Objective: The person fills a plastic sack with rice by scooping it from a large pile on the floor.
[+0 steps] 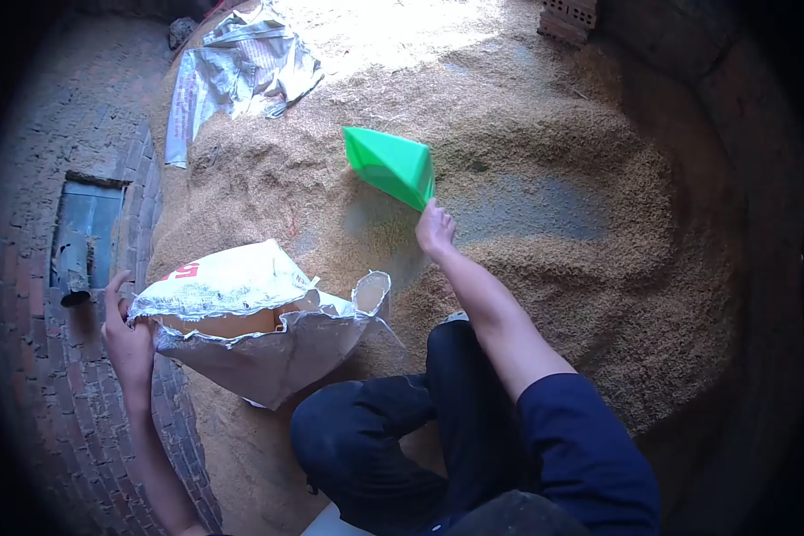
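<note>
Nearest: bent knees in dark trousers (357, 429), just below the white woven-plastic sack with red print (228, 279). That sack is the landmark; mouth gapes, rim ragged. Left hand (128, 344) grasps the rim at the sack's left corner, one finger sticking up. Sack looks soft and limp, probably light unless filled, wall likely to fold in. Best hold: the doubled rim, spread wide. Can't tell how full: tan shows inside, could be grain or just lining. Fingertip contact partly hidden by the fabric.

Right hand (436, 230), up and right of the sack, is closed round the narrow end of the bright green, thin plastic scoop (393, 165). Scoop should be light, smooth, a bit flexy; narrow end is the right grip. Load can't be read; blur just below it, falling grain or motion, unclear.

Golden-brown loose grain (563, 295) spreads right of and beyond the sack, should pour easily. Farthest: crumpled silvery-white woven sheet (250, 67) beyond the sack, print illegible. Frame edges go black.
</note>
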{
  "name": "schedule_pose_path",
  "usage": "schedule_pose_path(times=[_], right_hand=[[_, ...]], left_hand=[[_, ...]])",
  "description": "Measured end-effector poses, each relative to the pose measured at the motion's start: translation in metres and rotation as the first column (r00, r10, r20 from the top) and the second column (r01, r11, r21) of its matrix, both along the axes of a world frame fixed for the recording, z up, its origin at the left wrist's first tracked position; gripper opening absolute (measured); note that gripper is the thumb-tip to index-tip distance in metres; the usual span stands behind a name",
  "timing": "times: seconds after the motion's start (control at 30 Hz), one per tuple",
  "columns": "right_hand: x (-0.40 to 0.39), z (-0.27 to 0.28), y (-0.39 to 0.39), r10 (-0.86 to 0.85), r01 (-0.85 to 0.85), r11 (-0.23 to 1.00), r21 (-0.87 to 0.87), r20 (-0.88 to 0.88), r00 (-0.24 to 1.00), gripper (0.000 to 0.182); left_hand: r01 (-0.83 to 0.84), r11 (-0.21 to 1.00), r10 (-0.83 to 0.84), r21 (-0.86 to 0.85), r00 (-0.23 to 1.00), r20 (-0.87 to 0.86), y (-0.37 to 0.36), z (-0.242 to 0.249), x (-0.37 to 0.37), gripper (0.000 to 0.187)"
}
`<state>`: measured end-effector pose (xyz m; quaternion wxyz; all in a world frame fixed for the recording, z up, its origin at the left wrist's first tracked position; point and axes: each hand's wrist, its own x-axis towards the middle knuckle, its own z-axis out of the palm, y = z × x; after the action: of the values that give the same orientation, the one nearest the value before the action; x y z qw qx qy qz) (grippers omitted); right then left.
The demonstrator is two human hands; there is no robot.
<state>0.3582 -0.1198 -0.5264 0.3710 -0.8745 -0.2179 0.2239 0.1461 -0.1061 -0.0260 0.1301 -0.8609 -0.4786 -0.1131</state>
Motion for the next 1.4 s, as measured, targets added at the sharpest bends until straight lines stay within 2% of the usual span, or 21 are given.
schedule_pose_path(times=[0.13,0.23,0.3,0.4,0.43,0.5,0.6,0.63,0.7,0.77,0.87,0.9,0.97,1.03,1.1,1.2,1.23,1.27,1.33,1.37,1.4], right_hand=[[0.061,-0.017,-0.029,-0.188,0.188,0.98,-0.064,0.002,0.982,0.025],[0.109,-0.033,-0.059,-0.36,0.37,0.915,-0.162,0.088,0.929,0.026],[0.151,-0.051,-0.087,-0.467,0.484,0.85,-0.207,0.127,0.875,0.025],[0.21,-0.062,-0.151,-0.601,0.6,0.764,-0.238,0.075,0.796,0.023],[0.227,-0.068,-0.174,-0.627,0.628,0.74,-0.241,0.089,0.774,0.024],[0.233,-0.029,-0.214,-0.64,0.637,0.713,-0.293,0.101,0.762,0.024],[0.235,-0.024,-0.233,-0.654,0.69,0.685,-0.235,0.219,0.724,0.028],[0.226,-0.014,-0.239,-0.648,0.686,0.683,-0.25,0.226,0.728,0.028],[0.201,0.006,-0.253,-0.596,0.634,0.755,-0.168,0.228,0.77,0.031],[0.15,0.027,-0.275,-0.541,0.567,0.821,-0.072,0.222,0.811,0.031],[0.053,0.044,-0.304,-0.362,0.361,0.931,0.057,0.018,0.932,0.027],[0.017,0.049,-0.311,-0.295,0.282,0.95,0.135,0.095,0.951,0.024],[-0.034,0.042,-0.326,-0.02,0.02,0.997,0.073,0.002,1.0,0.024],[-0.069,0.061,-0.331,0.049,-0.05,0.999,0.006,-0.262,0.964,0.029],[-0.103,0.059,-0.338,0.123,-0.116,0.992,0.042,-0.249,0.961,0.029],[-0.131,0.039,-0.343,0.256,-0.27,0.962,-0.027,-0.244,0.935,0.025],[-0.134,0.033,-0.343,0.283,-0.298,0.952,-0.062,-0.182,0.942,0.027],[-0.133,0.023,-0.342,0.28,-0.294,0.954,-0.054,-0.177,0.943,0.027],[-0.125,0.028,-0.332,0.127,-0.15,0.981,-0.121,-0.181,0.975,0.027],[-0.119,0.025,-0.33,0.02,-0.029,0.995,-0.098,-0.095,0.995,0.023],[-0.108,0.018,-0.329,0.009,-0.019,0.995,-0.099,-0.096,0.995,0.023]], left_hand=[[-0.029,0.999,0.029,0.018,1.0,0.0,-0.008,-0.001,0.006,0.056],[-0.001,1.0,0.001,-0.001,1.0,0.026,-0.013,-0.003,0.01,0.057],[0.001,1.0,0.0,0.022,0.999,-0.047,-0.016,-0.004,0.01,0.057],[-0.005,1.0,0.006,0.013,0.999,-0.054,-0.018,-0.007,0.006,0.057],[-0.003,1.0,0.003,0.007,0.999,-0.051,-0.019,-0.008,0.005,0.057],[-0.029,1.0,0.029,0.0,0.999,-0.037,-0.02,-0.01,0.001,0.059],[-0.029,1.0,0.029,0.007,0.999,-0.035,-0.013,-0.011,-0.01,0.059],[-0.032,0.999,0.032,-0.009,0.999,-0.042,-0.007,-0.014,-0.016,0.059],[0.107,0.993,-0.101,-0.04,0.987,0.125,0.005,-0.024,-0.026,0.051],[0.1,0.992,-0.086,-0.072,0.98,0.181,0.01,-0.036,-0.029,0.048],[0.063,0.99,-0.024,-0.13,0.958,0.286,0.018,-0.043,-0.03,0.041],[0.05,0.991,-0.01,-0.123,0.951,0.31,0.024,-0.046,-0.032,0.041],[0.061,0.994,-0.025,-0.094,0.938,0.346,0.036,-0.054,-0.034,0.04],[0.106,0.991,-0.072,-0.082,0.939,0.338,0.045,-0.06,-0.029,0.04],[0.131,0.991,-0.127,0.009,0.942,0.311,0.039,-0.063,-0.015,0.038],[0.13,0.991,-0.104,-0.039,0.915,0.389,0.06,-0.081,-0.009,0.038],[0.064,0.979,0.025,-0.193,0.904,0.427,0.051,-0.082,0.005,0.038],[0.125,0.978,-0.048,-0.165,0.912,0.407,0.059,-0.092,0.006,0.038],[0.171,0.973,-0.115,-0.153,0.941,0.318,0.048,-0.1,0.022,0.037],[0.181,0.971,-0.126,-0.156,0.942,0.311,0.049,-0.105,0.026,0.037],[0.233,0.942,-0.175,-0.241,0.956,0.236,0.052,-0.11,0.029,0.036]])
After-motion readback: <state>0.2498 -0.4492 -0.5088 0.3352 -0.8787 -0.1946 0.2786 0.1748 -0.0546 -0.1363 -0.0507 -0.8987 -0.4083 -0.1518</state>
